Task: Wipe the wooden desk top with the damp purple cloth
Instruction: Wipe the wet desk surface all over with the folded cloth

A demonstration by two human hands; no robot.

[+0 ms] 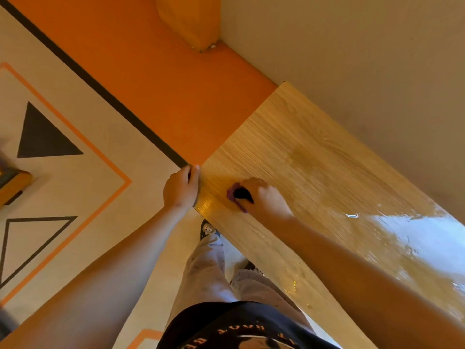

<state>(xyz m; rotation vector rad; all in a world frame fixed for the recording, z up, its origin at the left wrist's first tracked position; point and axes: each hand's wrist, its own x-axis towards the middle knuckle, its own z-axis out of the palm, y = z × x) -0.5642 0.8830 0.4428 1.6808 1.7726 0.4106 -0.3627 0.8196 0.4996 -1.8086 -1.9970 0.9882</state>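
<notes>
The right hand [261,195] is clenching the damp purple cloth [235,196] against the light wooden bench [314,157] top at centre frame, near its corner, so the wiping step looks underway. The left hand [181,188] is gripping the bench's end edge, steadying it. The glossy lower-right stretch looks already wet; next, the cloth probably needs sweeping toward the duller grain at upper centre.

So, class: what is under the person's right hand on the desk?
The purple cloth, bunched under the right hand and pressed on the wooden desk top. Only its edge shows; the rest is covered.
</notes>
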